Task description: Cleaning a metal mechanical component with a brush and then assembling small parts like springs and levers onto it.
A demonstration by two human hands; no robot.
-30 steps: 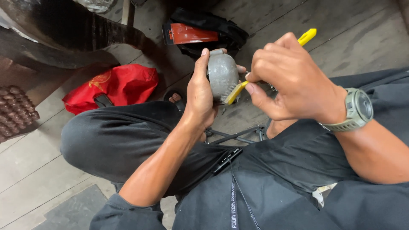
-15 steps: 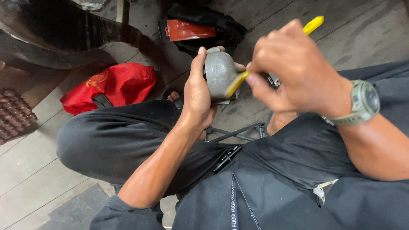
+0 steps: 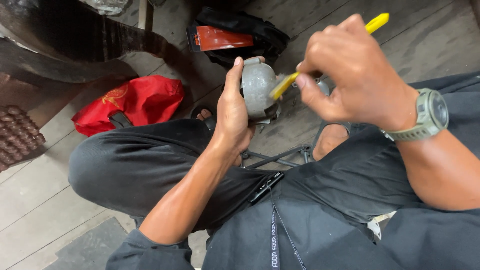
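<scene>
My left hand (image 3: 233,116) grips a rounded grey metal part (image 3: 258,88) and holds it upright above my knees. My right hand (image 3: 356,75), with a grey-green watch (image 3: 425,116) on the wrist, is closed around a yellow-handled tool (image 3: 376,22). The tool's front end (image 3: 281,86) lies against the right side of the grey part. The tool's working tip is hidden behind the part and my fingers.
I sit with knees apart in black trousers (image 3: 150,165) on a wooden plank floor. A red cloth bag (image 3: 135,102) lies at the left, a black bag with a red-orange package (image 3: 220,37) ahead, and a dark curved metal object (image 3: 65,40) at the top left.
My right hand has lifted and shifted right, raising the yellow handle's end; the tool's front end stays at the grey part, which my left hand has tilted slightly upright.
</scene>
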